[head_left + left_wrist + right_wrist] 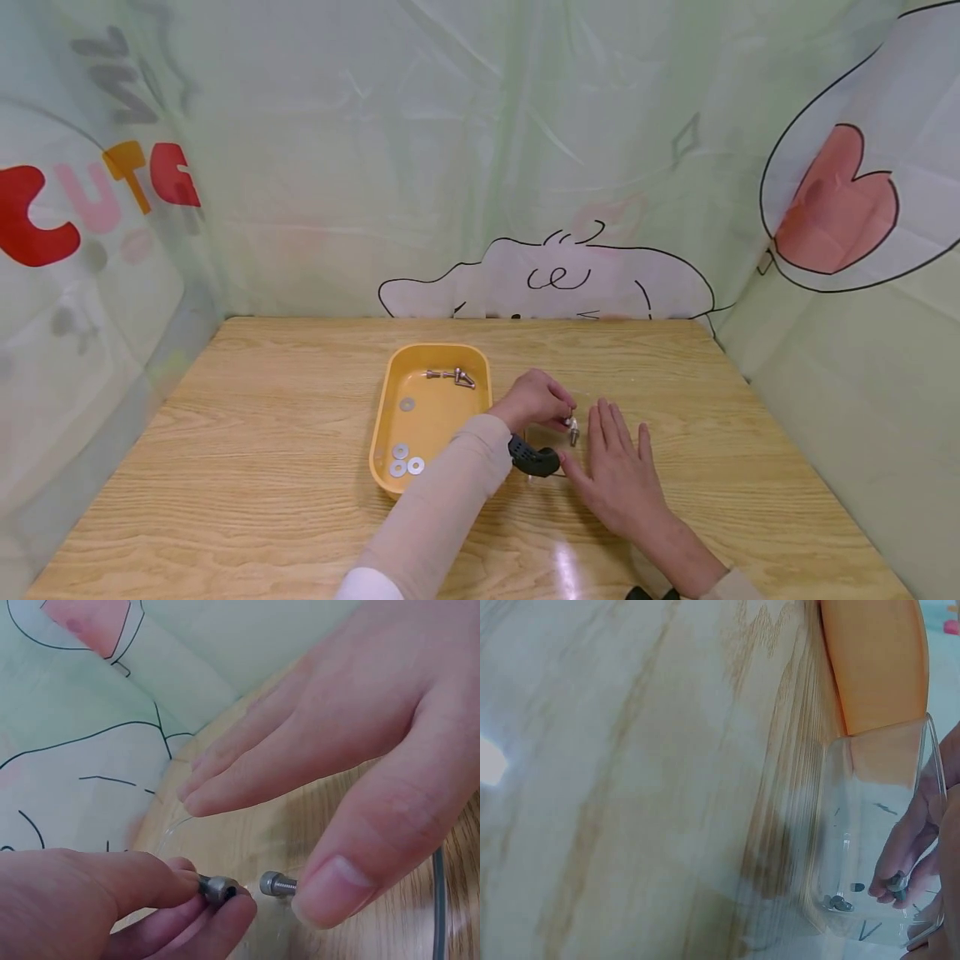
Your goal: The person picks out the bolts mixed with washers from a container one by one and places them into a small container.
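My left hand [537, 398] pinches a metal socket-head bolt [217, 889] between thumb and fingers, over a clear plastic box [877, 761]. Another bolt [271, 883] shows just beyond the held one in the left wrist view. Small metal pieces [838, 903] lie at the bottom of the clear box in the right wrist view. My right hand [622, 479], fingers straight, is at the right side of the clear box, its thumb close to the near rim. Much of the box is hidden behind the left hand and wrist in the head view.
A yellow tray [378, 417] stands left of the clear box on the wooden table [247, 467]. Several bolts [452, 377] lie at its far end, and several flat washers [400, 451] lie mostly toward its near end. Printed curtains [360, 167] surround the table.
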### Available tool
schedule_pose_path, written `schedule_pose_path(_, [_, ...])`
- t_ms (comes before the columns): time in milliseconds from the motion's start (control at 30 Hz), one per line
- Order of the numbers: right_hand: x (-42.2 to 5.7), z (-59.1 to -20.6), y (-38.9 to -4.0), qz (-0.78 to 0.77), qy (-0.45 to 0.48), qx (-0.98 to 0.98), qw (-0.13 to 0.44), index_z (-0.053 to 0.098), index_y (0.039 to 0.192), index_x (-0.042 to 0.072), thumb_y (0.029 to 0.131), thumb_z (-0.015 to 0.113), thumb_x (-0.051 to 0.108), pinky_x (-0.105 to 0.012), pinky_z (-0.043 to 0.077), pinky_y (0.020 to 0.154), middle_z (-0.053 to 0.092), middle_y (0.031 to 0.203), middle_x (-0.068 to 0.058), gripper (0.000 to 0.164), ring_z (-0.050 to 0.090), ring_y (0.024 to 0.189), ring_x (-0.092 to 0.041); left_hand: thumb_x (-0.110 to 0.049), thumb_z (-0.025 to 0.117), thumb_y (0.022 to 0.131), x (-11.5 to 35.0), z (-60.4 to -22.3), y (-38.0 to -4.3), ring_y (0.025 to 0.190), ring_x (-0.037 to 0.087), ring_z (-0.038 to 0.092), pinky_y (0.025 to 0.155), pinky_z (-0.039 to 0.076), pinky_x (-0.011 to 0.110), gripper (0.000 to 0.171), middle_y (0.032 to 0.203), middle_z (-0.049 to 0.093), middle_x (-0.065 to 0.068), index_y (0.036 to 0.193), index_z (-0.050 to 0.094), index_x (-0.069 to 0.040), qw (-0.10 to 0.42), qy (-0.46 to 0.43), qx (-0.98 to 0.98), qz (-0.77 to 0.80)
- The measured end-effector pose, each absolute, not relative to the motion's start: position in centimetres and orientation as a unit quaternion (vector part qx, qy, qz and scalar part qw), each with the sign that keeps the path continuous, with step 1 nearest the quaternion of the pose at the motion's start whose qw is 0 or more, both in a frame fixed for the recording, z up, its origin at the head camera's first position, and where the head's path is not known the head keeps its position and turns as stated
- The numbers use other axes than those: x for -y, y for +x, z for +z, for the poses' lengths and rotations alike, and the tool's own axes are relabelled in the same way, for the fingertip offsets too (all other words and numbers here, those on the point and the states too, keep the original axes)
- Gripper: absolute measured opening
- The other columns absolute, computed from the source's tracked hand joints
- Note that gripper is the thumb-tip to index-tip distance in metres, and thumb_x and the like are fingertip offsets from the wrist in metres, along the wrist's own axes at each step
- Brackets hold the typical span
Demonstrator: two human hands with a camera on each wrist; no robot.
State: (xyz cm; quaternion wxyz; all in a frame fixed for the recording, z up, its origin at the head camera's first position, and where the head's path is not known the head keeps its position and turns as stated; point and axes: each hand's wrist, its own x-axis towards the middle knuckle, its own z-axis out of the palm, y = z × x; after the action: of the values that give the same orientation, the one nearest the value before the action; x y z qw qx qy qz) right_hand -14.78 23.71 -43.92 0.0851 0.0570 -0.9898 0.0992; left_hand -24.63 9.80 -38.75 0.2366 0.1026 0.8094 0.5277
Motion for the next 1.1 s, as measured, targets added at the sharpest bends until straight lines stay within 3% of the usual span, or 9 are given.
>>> schedule_pose_path(267, [-23.8,-43.9,-14.7,0.104,0.060,0.989,0.084,0.025,0.152,-0.009,0.100,0.042,0.057,-0.072,0.010,0.116,0.020,0.161,-0.028,0.086,0.018,0.150,-0.043,0.001,0.066,0.090,-9.9,-38.5,-24.7,0.081,0.025,0.073,0.080,0.063,0.034,0.016,0.084,0.069,0.009,0.104,0.074,0.003,0.249,0.100,-0.822,0.502])
schedule_pose_path(567, [-23.7,-43.6,-14.6,0.098,0.064,0.989,0.091,0.027,0.151,-0.009,0.100,0.042,0.057,-0.073,0.013,0.116,0.021,0.161,-0.028,0.085,0.020,0.150,-0.044,-0.002,0.064,0.091,-9.9,-38.5,-24.7,0.091,0.023,0.073,0.092,0.058,0.034,0.025,0.100,0.072,0.010,0.114,0.071,0.001,0.245,0.109,-0.840,0.472])
schedule_pose_path(800, [-23.6,-43.7,-14.7,0.100,0.061,0.990,0.079,0.025,0.152,-0.009,0.099,0.039,0.062,-0.073,0.011,0.116,0.020,0.161,-0.028,0.090,0.018,0.150,-0.044,-0.014,0.066,0.091,-9.2,-38.2,-24.8,0.079,0.013,0.060,0.076,0.052,0.026,0.018,0.089,0.073,0.002,0.103,0.076,-0.004,0.218,0.132,-0.857,0.448])
schedule_pose_path(967, [-23.4,-43.4,-15.0,0.106,0.056,0.990,0.069,0.023,0.152,-0.009,0.098,0.039,0.064,-0.072,0.008,0.117,0.016,0.162,-0.028,0.092,0.015,0.151,-0.044,-0.017,0.067,0.093,-8.4,-37.8,-25.4,0.085,0.015,0.072,0.093,0.058,0.033,0.022,0.091,0.076,0.006,0.110,0.073,-0.004,0.218,0.127,-0.832,0.494])
schedule_pose_path(1100, [-22.9,-42.8,-15.2,0.110,0.059,0.990,0.071,0.022,0.153,-0.009,0.099,0.040,0.063,-0.072,0.007,0.118,0.015,0.163,-0.027,0.091,0.013,0.152,-0.043,-0.015,0.066,0.095,-7.7,-37.5,-25.9,0.090,0.018,0.074,0.096,0.058,0.035,0.025,0.096,0.076,0.008,0.115,0.071,-0.002,0.220,0.124,-0.805,0.537])
